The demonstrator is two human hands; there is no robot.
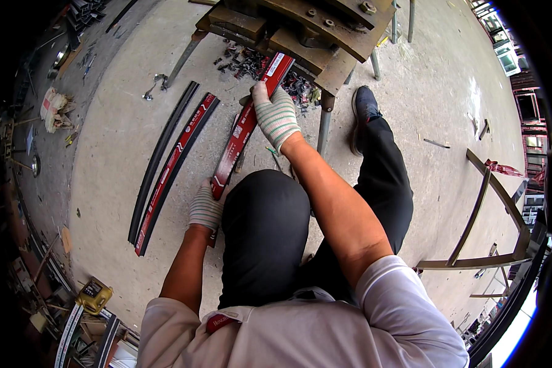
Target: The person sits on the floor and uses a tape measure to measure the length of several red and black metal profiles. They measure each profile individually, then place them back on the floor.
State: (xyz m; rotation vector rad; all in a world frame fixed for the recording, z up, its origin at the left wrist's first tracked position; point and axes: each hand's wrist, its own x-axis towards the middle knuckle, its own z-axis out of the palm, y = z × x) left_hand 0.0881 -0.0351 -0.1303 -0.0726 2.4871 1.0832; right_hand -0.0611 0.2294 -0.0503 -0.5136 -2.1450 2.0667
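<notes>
A long profile strip faced with red printed film [242,132] slants between both my gloved hands. My right hand [276,116], in a striped knit glove, is wrapped round its upper part. Beyond that hand, the strip's far end reaches the edge of a brown metal punching machine [300,46]; the exact contact there cannot be made out. My left hand [205,207], gloved alike, grips the strip's near end beside my knee. Left of the strip, a second red-faced profile [176,172] and a black profile [162,162] lie side by side on the floor.
Dark offcuts and scraps [242,61] are heaped under the machine, between its metal legs [325,126]. A bent metal frame [503,202] stands at the right. A yellow tape measure [94,296] sits at the lower left, near stacked profiles. A crumpled white bag [56,110] lies far left.
</notes>
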